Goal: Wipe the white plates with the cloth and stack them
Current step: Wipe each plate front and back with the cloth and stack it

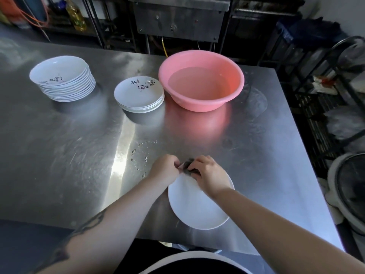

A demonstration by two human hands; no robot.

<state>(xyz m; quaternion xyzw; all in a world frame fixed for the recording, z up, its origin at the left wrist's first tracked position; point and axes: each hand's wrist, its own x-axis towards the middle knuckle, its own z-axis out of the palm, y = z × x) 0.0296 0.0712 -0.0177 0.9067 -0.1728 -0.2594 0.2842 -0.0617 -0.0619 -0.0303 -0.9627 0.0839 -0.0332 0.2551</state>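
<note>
Plate [199, 206] lies flat on the steel table [69, 155], right under both hands, its far rim hidden beneath them and most of its white face reaching back toward the person from the wrists. Left hand [165, 168] sits at the plate's far-left rim with fingers curled, pinching the edge of the cloth [186, 166]. Right hand [208, 172] rests on the far part of the plate, fingers curled over the dark cloth and gripping it. The cloth is bunched between the two hands, touching both, and lies at the plate's far rim; whether it presses the plate itself I cannot tell.

Beyond the hands, well apart from them, stands a short stack [140, 95] of white plates with dark writing on the top one. Further left of that, and farther from the left hand, is a tall stack [63, 80], also marked on top. Beyond the right hand, just beside the short stack, sits a pink basin [201, 103] holding water. Water drops [138, 157] dot the table just left of the left hand.
</note>
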